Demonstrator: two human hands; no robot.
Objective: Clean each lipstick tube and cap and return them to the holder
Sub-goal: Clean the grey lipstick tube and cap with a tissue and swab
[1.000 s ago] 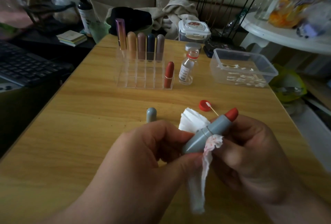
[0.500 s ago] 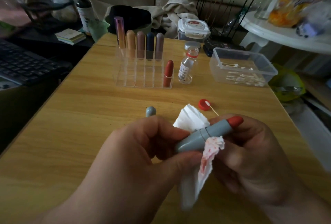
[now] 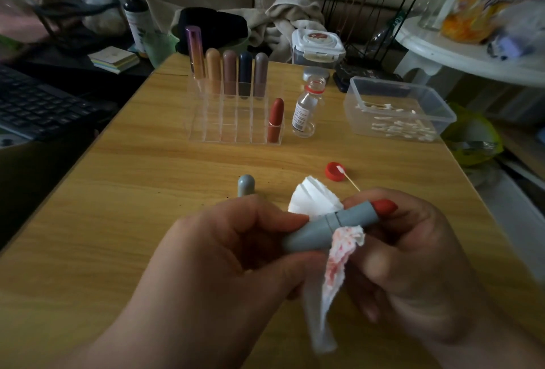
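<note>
**On the wooden table, one lipstick mid-wipe, the rest hard to judge**

The pale wooden table (image 3: 118, 221) carries a clear acrylic compartment holder (image 3: 212, 121) at its far middle. A row of five capped lipstick tubes (image 3: 230, 74) stands along the holder's far side, and one capped red-brown lipstick (image 3: 275, 119) sits in its near right compartment. Nothing shows which of these have been cleaned.

Near the viewer, the grey plastic lipstick tube (image 3: 321, 231) is held above the table with its red bullet (image 3: 385, 206) exposed and pointing right. The left hand (image 3: 224, 256) pinches the tube's base between curled fingers and thumb. The right hand (image 3: 413, 265) is curled round the tube's upper end and presses a crumpled white tissue (image 3: 339, 256), blotched red, against the barrel.

The tube's rounded grey cap (image 3: 246, 185) stands on the table, just beyond the left hand and apart from it.

By my reading, this tube is partway through its wipe. The cap is yet to be cleaned and refitted, and the lipstick must then go into one of the holder's many free compartments.

To the right of the holder are a small open glass bottle (image 3: 306, 109), its red screw cap (image 3: 334, 171) with a cotton swab (image 3: 348, 177) lying across it, and a clear plastic box of swabs (image 3: 442, 109)
</note>
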